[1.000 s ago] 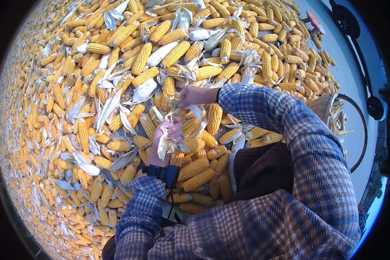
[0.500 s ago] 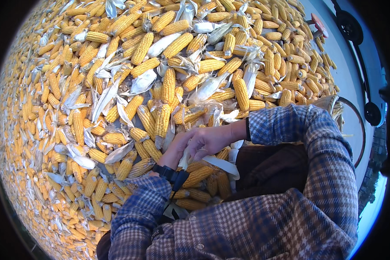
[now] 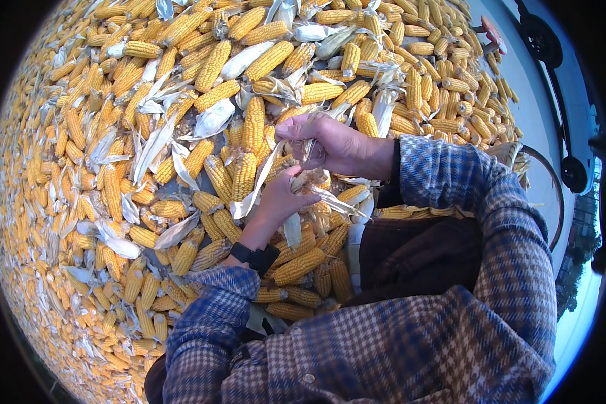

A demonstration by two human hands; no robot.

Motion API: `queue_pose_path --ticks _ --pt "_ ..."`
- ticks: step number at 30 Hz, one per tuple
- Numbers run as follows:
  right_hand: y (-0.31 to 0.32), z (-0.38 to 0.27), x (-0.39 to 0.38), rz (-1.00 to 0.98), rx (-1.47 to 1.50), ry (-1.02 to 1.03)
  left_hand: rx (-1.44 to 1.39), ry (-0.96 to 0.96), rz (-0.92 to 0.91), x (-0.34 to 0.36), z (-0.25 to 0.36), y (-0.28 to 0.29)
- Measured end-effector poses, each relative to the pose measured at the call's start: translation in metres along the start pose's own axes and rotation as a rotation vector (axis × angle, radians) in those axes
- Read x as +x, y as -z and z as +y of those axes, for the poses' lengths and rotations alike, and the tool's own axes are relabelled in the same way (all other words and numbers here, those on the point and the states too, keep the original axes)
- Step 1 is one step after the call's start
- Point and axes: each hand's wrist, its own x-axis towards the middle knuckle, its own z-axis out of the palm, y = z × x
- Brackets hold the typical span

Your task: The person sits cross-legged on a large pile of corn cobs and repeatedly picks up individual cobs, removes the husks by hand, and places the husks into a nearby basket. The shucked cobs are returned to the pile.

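Above a wide spread of yellow corn cobs [image 3: 299,266], I look down from far away on two bare hands at work. The right hand [image 3: 337,145] is nearly closed, with its fingers bent, and it seems to have hold of some dry husk [image 3: 308,149]; whether a cob is hidden behind, I cannot tell. The left hand [image 3: 276,200] is lower and to the left, near it but apart, with thumb and fingers well spread. I see nothing gripped there, although its inner side is partly hidden from me. Just beside the left thumb, a pale husk strip [image 3: 338,203] lies over the cobs. To do this handling well, I judge it best to pinch several leaves together, close to their base, and to steady the opposite side with the left hand before pulling, because such dry leaves could tear into thin threads. A short, firm pull would probably serve better than a long one. Concerning writing, I find no letters or label which I can read on the black wrist device [image 3: 267,258], the dark wristband [image 3: 395,159] or the plaid sleeve [image 3: 444,172].
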Motion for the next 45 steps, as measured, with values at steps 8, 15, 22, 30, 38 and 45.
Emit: queue_pose_path --ticks 8,15,22,30,38,45 --pt "-0.030 -0.001 0.002 0.008 -0.006 -0.019 -0.016 -0.111 -0.030 0.018 -0.039 -0.011" --pt "-0.040 -0.002 -0.001 -0.079 0.078 -0.033 -0.127 -0.174 0.059 0.016 -0.042 -0.011" --pt "-0.053 0.003 0.002 -0.118 -0.015 -0.040 -0.527 -0.243 0.080 0.020 -0.015 -0.026" --pt "-0.011 -0.041 0.009 -0.158 -0.622 0.304 -1.123 0.155 0.241 0.006 -0.020 -0.013" --pt "0.082 -0.005 0.013 -0.402 -1.157 -0.066 -1.131 0.092 0.189 0.004 -0.040 0.003" --pt "0.079 0.005 0.017 -0.337 -1.370 -0.102 -1.153 0.162 0.084 0.001 -0.024 0.011"
